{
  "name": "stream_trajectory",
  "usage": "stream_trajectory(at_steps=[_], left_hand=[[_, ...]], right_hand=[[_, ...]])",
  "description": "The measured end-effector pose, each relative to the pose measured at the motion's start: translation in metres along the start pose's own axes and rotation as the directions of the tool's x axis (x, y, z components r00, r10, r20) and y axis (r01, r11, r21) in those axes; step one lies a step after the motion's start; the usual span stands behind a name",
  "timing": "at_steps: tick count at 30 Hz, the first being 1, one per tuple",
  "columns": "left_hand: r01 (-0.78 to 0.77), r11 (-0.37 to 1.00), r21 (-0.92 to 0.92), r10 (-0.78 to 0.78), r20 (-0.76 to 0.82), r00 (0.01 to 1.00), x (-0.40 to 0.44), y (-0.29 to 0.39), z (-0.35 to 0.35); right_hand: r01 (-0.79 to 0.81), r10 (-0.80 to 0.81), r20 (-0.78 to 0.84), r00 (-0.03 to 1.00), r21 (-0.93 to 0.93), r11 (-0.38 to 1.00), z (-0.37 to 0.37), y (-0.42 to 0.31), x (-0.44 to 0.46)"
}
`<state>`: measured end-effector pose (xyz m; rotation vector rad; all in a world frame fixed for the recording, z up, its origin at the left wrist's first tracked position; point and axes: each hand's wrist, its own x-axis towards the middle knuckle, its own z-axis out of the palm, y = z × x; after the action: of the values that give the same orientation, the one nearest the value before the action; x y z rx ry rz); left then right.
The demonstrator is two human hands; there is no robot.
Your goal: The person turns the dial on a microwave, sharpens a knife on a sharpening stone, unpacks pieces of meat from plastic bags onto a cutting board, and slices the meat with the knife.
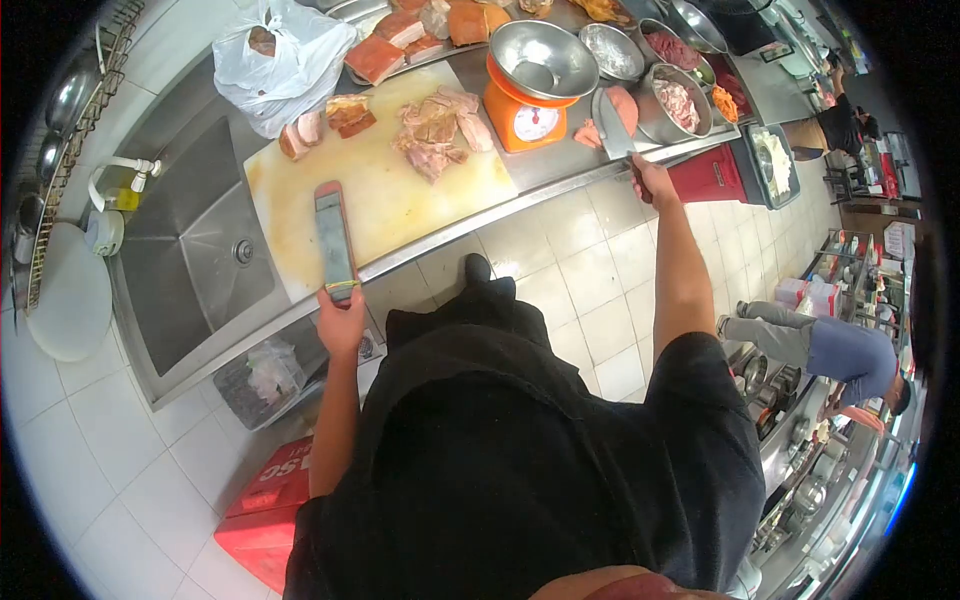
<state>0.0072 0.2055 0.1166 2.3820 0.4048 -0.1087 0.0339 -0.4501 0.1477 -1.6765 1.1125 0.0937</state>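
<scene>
My left hand point(341, 318) is closed round the near end of a whetstone point(334, 235), a long grey block with reddish edges and a yellow band at the grip. The stone points away over the white cutting board point(380, 225). My right hand point(655, 183) grips the handle of a cleaver point(612, 125). Its broad blade is beside the orange scale point(532, 122), over pink meat point(623, 107) at the counter's edge. Chopped meat point(437, 130) and browned meat pieces point(349, 115) lie on the board.
A steel sink point(200, 250) is left of the board, with a white plastic bag point(280, 65) behind. Slabs of meat point(377, 58) line the back. A bowl of meat point(676, 105) and a red bin point(708, 175) are at right. Another person point(850, 350) stands far right.
</scene>
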Motion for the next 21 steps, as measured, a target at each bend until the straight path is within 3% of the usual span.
stream_trajectory(at_steps=[6,13,19,21], left_hand=[[0.013,0.999,0.052,-0.010,-0.062,0.998,-0.001,-0.002,0.007],[-0.009,1.000,-0.011,0.009,-0.027,1.000,0.001,-0.003,0.004],[0.010,0.998,-0.063,-0.010,-0.005,1.000,0.000,-0.001,0.003],[0.077,0.997,-0.023,-0.076,0.023,0.997,0.001,0.000,0.003]], right_hand=[[-0.054,0.054,0.001,0.999,0.094,0.994,-0.015,0.046,-0.035],[-0.140,0.139,-0.092,0.986,-0.002,0.990,-0.034,0.052,-0.109],[-0.046,-0.012,-0.160,0.987,-0.355,0.934,-0.059,0.056,-0.183],[-0.009,-0.013,-0.089,0.996,-0.243,0.970,-0.034,0.039,-0.229]])
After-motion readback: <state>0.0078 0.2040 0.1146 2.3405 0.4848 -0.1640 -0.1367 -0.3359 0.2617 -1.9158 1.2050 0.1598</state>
